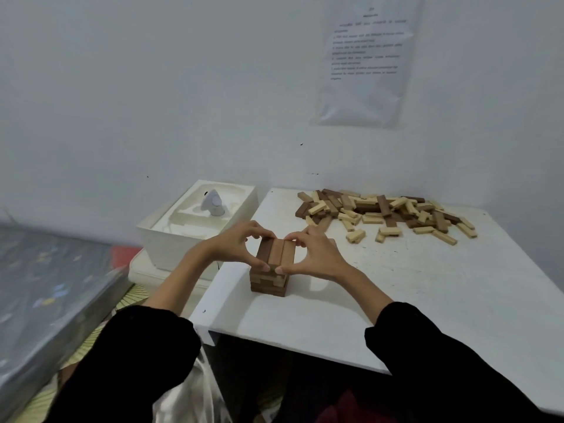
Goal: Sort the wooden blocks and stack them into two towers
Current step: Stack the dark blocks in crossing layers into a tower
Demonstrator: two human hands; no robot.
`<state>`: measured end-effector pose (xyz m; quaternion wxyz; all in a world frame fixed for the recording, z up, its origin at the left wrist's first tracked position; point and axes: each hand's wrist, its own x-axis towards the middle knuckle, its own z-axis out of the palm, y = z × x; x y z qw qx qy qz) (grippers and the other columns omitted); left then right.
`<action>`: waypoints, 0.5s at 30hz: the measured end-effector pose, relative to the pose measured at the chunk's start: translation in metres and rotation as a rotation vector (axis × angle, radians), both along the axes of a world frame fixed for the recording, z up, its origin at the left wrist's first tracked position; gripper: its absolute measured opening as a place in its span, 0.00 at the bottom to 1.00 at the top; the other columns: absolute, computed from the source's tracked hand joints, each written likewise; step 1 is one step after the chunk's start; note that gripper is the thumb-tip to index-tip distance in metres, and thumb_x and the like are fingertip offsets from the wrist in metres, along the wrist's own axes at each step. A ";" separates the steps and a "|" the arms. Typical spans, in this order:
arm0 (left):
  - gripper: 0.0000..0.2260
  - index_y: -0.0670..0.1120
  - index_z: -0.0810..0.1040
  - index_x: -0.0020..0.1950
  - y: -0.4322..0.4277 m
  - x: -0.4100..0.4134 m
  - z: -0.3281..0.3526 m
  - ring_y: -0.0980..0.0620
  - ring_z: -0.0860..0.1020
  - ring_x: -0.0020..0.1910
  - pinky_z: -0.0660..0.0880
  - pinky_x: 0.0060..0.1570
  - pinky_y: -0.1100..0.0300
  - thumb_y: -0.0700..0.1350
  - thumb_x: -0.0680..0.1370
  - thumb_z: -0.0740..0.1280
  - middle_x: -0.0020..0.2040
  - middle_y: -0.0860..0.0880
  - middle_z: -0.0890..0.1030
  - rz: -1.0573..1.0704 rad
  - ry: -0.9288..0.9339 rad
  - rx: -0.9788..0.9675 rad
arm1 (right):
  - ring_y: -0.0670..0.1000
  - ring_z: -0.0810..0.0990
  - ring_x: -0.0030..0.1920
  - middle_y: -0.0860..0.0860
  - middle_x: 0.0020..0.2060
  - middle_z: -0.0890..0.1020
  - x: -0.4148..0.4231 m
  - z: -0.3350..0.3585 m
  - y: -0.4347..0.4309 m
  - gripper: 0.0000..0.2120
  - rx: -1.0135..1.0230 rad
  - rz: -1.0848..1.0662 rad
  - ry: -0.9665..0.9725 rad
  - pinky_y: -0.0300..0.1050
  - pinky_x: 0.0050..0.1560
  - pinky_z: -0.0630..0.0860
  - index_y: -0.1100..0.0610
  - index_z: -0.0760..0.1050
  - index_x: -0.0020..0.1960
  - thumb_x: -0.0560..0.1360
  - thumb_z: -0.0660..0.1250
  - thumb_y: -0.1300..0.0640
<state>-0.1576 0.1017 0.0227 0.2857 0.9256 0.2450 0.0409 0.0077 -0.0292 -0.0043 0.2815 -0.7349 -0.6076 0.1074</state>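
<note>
Brown top blocks [276, 250] ran 6 to 12 o'clock on the tower [268, 283], pinched by the left hand [235, 245] from 9 and the right hand [316, 254] from 3, loose pile [384, 213] at 2.

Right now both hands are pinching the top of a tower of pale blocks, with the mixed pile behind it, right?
No: the head view shows the tower is brown blocks, not pale. The left hand and right hand do pinch its top, and the mixed pile lies behind it.
</note>
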 end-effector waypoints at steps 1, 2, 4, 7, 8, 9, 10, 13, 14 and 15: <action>0.38 0.57 0.73 0.62 0.002 -0.002 -0.002 0.58 0.68 0.58 0.64 0.54 0.68 0.66 0.53 0.70 0.59 0.55 0.71 -0.003 0.004 0.002 | 0.47 0.70 0.59 0.48 0.56 0.71 -0.002 -0.002 0.002 0.33 -0.006 0.001 0.000 0.45 0.57 0.60 0.47 0.71 0.64 0.63 0.75 0.40; 0.38 0.57 0.73 0.62 0.004 -0.004 -0.004 0.58 0.68 0.58 0.64 0.53 0.69 0.66 0.53 0.70 0.59 0.55 0.71 -0.005 0.009 0.001 | 0.47 0.69 0.60 0.48 0.55 0.71 -0.004 -0.003 0.004 0.33 -0.013 0.000 -0.001 0.45 0.56 0.60 0.47 0.71 0.64 0.63 0.75 0.40; 0.37 0.59 0.72 0.61 0.007 -0.006 -0.008 0.58 0.68 0.58 0.64 0.54 0.68 0.66 0.53 0.70 0.59 0.55 0.71 -0.006 0.020 -0.013 | 0.46 0.69 0.60 0.47 0.55 0.71 -0.007 -0.006 0.007 0.32 -0.023 -0.008 -0.005 0.45 0.56 0.59 0.46 0.72 0.64 0.63 0.75 0.40; 0.36 0.60 0.71 0.60 0.010 -0.009 -0.012 0.58 0.68 0.58 0.63 0.56 0.65 0.66 0.53 0.70 0.59 0.55 0.70 -0.012 0.026 -0.028 | 0.47 0.69 0.60 0.48 0.55 0.71 -0.010 -0.008 0.010 0.32 -0.040 -0.020 -0.023 0.46 0.57 0.60 0.46 0.72 0.64 0.63 0.75 0.39; 0.36 0.60 0.71 0.60 0.011 -0.009 -0.013 0.58 0.68 0.58 0.63 0.56 0.64 0.66 0.53 0.70 0.59 0.55 0.70 -0.016 0.027 -0.031 | 0.47 0.69 0.60 0.48 0.55 0.71 -0.011 -0.009 0.010 0.32 -0.047 -0.023 -0.032 0.47 0.58 0.60 0.46 0.72 0.64 0.63 0.75 0.39; 0.35 0.60 0.71 0.59 0.012 -0.009 -0.014 0.58 0.68 0.58 0.63 0.56 0.64 0.66 0.53 0.70 0.59 0.55 0.70 -0.020 0.026 -0.035 | 0.47 0.69 0.60 0.48 0.54 0.71 -0.011 -0.009 0.010 0.32 -0.052 -0.027 -0.039 0.47 0.58 0.61 0.46 0.72 0.64 0.63 0.75 0.39; 0.35 0.59 0.72 0.60 0.012 -0.008 -0.015 0.58 0.68 0.59 0.63 0.56 0.64 0.65 0.53 0.71 0.59 0.55 0.70 -0.023 0.025 -0.040 | 0.48 0.69 0.60 0.48 0.54 0.71 -0.012 -0.009 0.010 0.33 -0.056 -0.032 -0.044 0.48 0.58 0.61 0.46 0.72 0.64 0.63 0.75 0.38; 0.37 0.58 0.72 0.62 0.015 -0.007 -0.017 0.57 0.68 0.60 0.63 0.57 0.65 0.65 0.53 0.70 0.58 0.57 0.70 -0.032 0.020 -0.041 | 0.48 0.69 0.60 0.48 0.54 0.71 -0.012 -0.009 0.009 0.33 -0.059 -0.048 -0.052 0.48 0.59 0.61 0.47 0.72 0.64 0.63 0.74 0.38; 0.38 0.56 0.73 0.63 0.016 -0.007 -0.018 0.57 0.68 0.60 0.63 0.57 0.65 0.65 0.54 0.71 0.58 0.57 0.70 -0.038 0.020 -0.036 | 0.48 0.69 0.60 0.48 0.54 0.71 -0.012 -0.009 0.009 0.33 -0.060 -0.053 -0.060 0.48 0.59 0.62 0.47 0.72 0.64 0.63 0.74 0.38; 0.39 0.55 0.73 0.64 0.016 -0.006 -0.017 0.57 0.67 0.60 0.63 0.56 0.65 0.64 0.54 0.72 0.57 0.58 0.70 -0.043 0.023 -0.032 | 0.48 0.68 0.60 0.48 0.54 0.71 -0.012 -0.009 0.008 0.33 -0.062 -0.057 -0.068 0.48 0.59 0.62 0.47 0.72 0.64 0.63 0.74 0.37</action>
